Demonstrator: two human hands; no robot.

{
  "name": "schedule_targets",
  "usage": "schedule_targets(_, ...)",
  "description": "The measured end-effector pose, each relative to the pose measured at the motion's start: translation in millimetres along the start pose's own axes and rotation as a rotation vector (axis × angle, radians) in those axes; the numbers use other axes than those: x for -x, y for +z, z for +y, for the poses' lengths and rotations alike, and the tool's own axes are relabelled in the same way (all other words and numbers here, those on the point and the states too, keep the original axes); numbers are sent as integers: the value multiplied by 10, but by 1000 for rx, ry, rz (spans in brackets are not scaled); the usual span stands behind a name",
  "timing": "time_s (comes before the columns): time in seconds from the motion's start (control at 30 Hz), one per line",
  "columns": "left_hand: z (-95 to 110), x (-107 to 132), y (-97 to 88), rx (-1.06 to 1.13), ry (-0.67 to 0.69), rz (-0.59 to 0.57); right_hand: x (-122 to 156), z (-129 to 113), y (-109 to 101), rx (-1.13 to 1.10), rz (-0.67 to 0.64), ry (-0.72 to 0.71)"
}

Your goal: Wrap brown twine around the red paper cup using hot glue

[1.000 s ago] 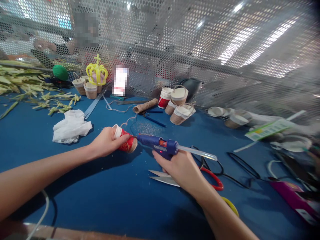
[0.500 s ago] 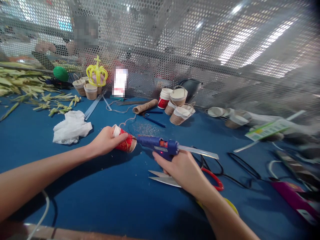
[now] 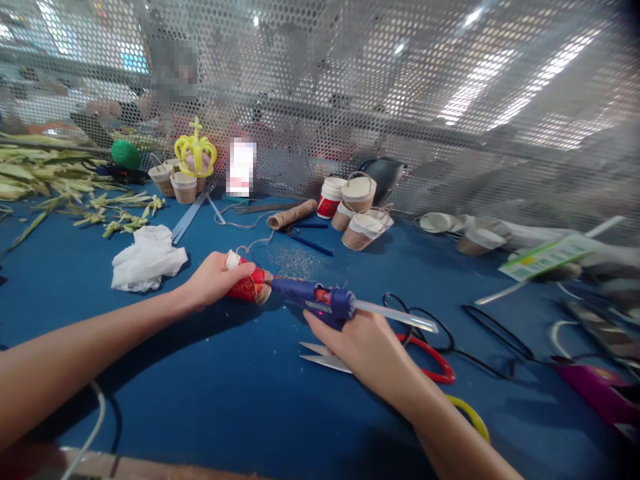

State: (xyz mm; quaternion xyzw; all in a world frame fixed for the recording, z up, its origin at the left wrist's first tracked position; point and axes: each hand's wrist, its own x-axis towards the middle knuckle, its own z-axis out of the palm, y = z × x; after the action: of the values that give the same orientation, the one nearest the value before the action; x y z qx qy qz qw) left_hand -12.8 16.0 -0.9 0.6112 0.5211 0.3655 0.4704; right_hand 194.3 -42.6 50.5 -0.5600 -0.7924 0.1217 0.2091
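My left hand [image 3: 213, 283] is wrapped round a small red paper cup [image 3: 247, 286] lying on its side on the blue table [image 3: 225, 400]. A band of twine covers the cup's bottom end. My right hand [image 3: 365, 347] grips a blue hot glue gun [image 3: 320, 298] with a clear glue stick poking out behind. The gun's nozzle touches the cup's twine-wrapped end. A strand of twine runs from the cup toward a twine spool [image 3: 291, 213] farther back.
Red-handled scissors [image 3: 400, 357] lie under my right hand, black scissors [image 3: 495, 340] to the right. Twine-wrapped cups [image 3: 357, 210] stand behind, a white crumpled tissue [image 3: 147, 260] at left, green leaves [image 3: 60, 193] far left. A perforated metal screen [image 3: 350, 100] walls the back; a person sits behind it.
The view has shifted slightly. The glue gun's nozzle has moved closer onto the cup's end. Both hands keep their grips.
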Motion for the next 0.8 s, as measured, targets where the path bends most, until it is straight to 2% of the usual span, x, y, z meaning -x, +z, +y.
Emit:
schedule_targets(0.13,20,-5,8,97,-47,-18,24,-9,-10,69,-15,-102)
schedule_targets(0.4,44,0,23,129,-69,-4,35,9,49,11,-39,-63)
schedule_targets(0.53,45,4,29,126,-90,-10,26,2,12,72,-9,-85)
schedule_targets(0.7,4,16,23,14,19,-12,-5,36,-35,204,-26,-191)
schedule_targets(0.8,-2,40,25,-33,61,-8,-29,64,-17,158,-24,-146)
